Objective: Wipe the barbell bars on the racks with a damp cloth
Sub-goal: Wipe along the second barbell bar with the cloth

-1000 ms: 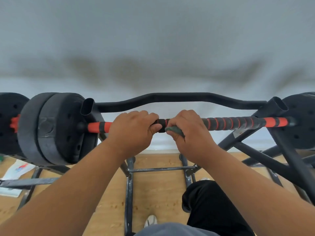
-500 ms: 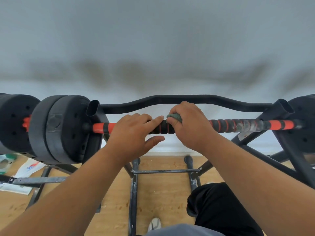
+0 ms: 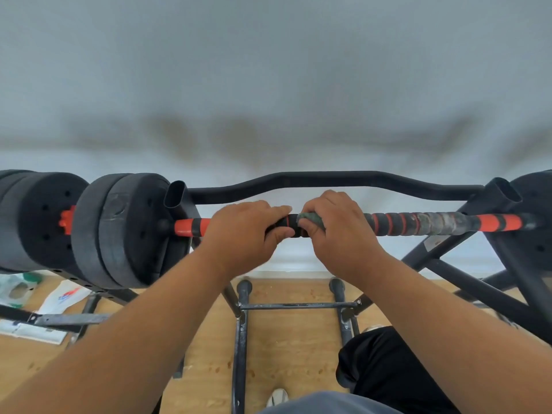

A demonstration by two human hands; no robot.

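Both forearms reach forward from lower corners, converging at centre. Left hand [image 3: 243, 231] palm-down, fingers curled over bar [image 3: 433, 224], thumb underneath. Right hand [image 3: 336, 231] just beside it, fingers clenched round green cloth [image 3: 310, 219] against bar.

Both hands on the barbell bar [image 3: 442, 224], mid-rack

Left hand [image 3: 243, 231] grips the bar; right hand [image 3: 337, 231] just beside it presses a green cloth [image 3: 310, 219] around the bar.
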